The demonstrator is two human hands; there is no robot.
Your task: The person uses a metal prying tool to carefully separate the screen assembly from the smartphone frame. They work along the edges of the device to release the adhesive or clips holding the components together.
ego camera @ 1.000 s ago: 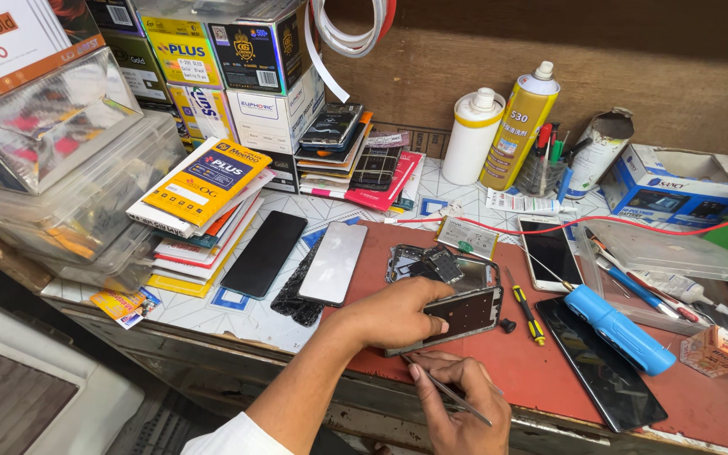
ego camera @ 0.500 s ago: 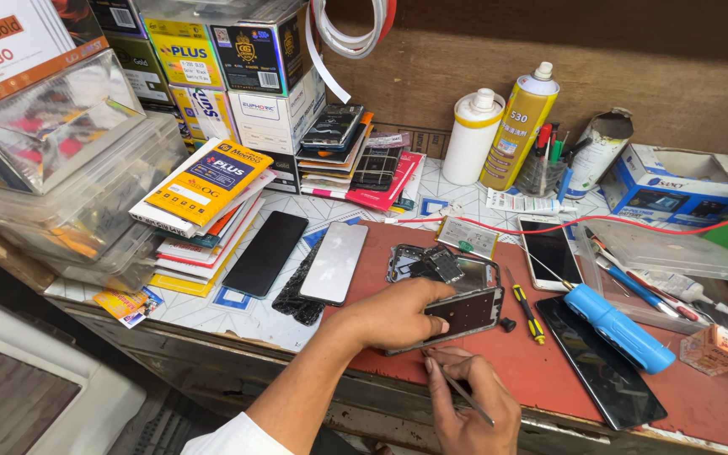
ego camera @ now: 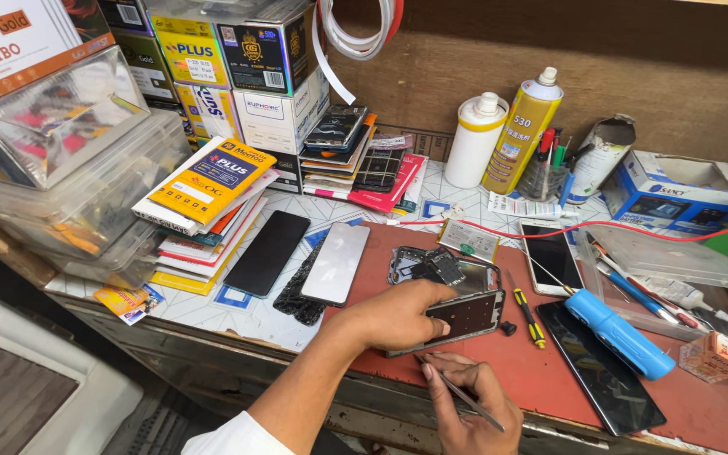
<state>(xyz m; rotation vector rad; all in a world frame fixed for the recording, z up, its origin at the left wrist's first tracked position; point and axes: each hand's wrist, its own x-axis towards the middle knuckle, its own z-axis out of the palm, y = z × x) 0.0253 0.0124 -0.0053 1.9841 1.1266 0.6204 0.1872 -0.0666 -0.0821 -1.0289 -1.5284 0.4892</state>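
Observation:
My left hand [ego camera: 399,316] presses down on an opened phone [ego camera: 468,308] with its back off, lying on the red mat [ego camera: 549,371]. Fingers wrap over the phone's near edge. My right hand [ego camera: 469,404] is just below it at the bench's front edge and grips thin metal tweezers [ego camera: 457,392], whose tip points up toward the phone's lower edge. A loose dark phone frame with parts [ego camera: 427,265] lies just behind the phone.
Two glass screens [ego camera: 268,251] [ego camera: 336,262] lie left of the mat, a dark panel [ego camera: 600,371] and a blue tool [ego camera: 617,333] to the right. A yellow-handled screwdriver [ego camera: 528,312], spray can [ego camera: 522,131], white bottle [ego camera: 475,139] and stacked boxes [ego camera: 212,181] surround the work area.
My right hand has shifted slightly, bringing the tweezers closer under the phone's edge. My left hand stays on the phone.

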